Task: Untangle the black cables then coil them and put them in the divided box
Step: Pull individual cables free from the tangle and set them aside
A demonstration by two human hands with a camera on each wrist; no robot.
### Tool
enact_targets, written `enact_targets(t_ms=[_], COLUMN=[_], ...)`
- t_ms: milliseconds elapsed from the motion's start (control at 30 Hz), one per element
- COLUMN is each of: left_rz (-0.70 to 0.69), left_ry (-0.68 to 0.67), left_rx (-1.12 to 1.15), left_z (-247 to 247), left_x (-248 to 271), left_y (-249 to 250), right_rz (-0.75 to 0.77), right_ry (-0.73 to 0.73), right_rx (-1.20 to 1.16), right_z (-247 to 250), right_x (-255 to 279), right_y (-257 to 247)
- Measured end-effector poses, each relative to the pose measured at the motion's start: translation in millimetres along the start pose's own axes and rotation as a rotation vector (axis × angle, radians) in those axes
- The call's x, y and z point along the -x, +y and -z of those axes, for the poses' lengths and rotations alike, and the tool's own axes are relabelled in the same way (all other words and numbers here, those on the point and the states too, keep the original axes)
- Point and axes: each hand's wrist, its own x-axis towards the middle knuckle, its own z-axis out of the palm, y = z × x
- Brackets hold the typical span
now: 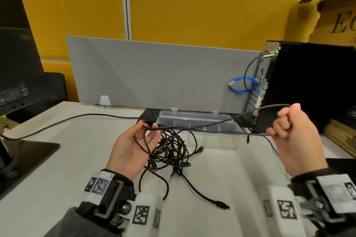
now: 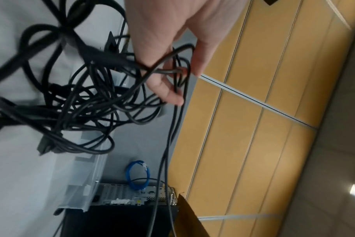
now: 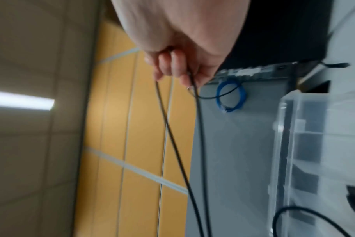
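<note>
**Untangling barely begun, box still empty**

The knot of thin black cables [image 1: 171, 150] hangs mostly tangled over the pale surface [image 1: 57, 159], and nothing is coiled. The clear plastic divided box [image 1: 198, 121] lies open behind it, and no cable shows inside. The right hand [image 1: 292, 132] has its grip curled tight round one strand drawn out sideways. The left hand [image 1: 134, 148] is palm up, fingers loosely hooked through several loops, carrying the knot.
</note>
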Motion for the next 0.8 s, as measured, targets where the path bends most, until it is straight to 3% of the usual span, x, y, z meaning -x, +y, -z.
enact_targets(t_ms=[33, 100, 167, 200, 300, 333, 433, 567, 667, 800], left_rz=[0.012, 0.046, 0.062, 0.064, 0.056, 0.055, 0.067, 0.097, 0.106, 0.066], left_ry=[-0.023, -0.057, -0.068, -0.071, -0.082, -0.087, -0.090, -0.110, -0.098, 0.019], left_rx=[-0.028, -0.083, -0.092, -0.096, -0.120, -0.122, -0.096, -0.112, -0.135, -0.089], left_z=[-0.5, -0.7, 1.6, 2.0, 0.3, 0.2, -0.8, -7.0, -8.3, -5.0], left_x=[0.8, 0.4, -1.2, -1.7, 0.8, 1.2, 2.6, 8.9, 11.0, 7.3], left_y=[-1.3, -6.9, -13.6, -15.6, -17.2, -16.8, -14.7, -11.8, -11.0, -9.0], right_rz=[-0.028, 0.009, 0.231, 0.290, 0.166, 0.156, 0.252, 0.118, 0.109, 0.107], right_ry=[0.030, 0.031, -0.140, -0.287, -0.777, -0.844, -0.756, -0.802, -0.848, -0.845], right_rx=[0.150, 0.685, 1.161, 1.246, 1.246, 1.274, 1.346, 1.473, 1.440, 1.278], right_z=[5.0, 6.3, -7.6, -22.7, -67.4, -78.4, -87.3, -75.2, -67.8, -54.8], right_x=[-5.8, -8.8, 2.8, 15.3, 52.0, 59.6, 58.3, 48.8, 45.4, 38.4], right_y=[4.3, 13.8, 20.1, 19.6, 26.5, 31.0, 38.6, 50.7, 57.0, 47.1])
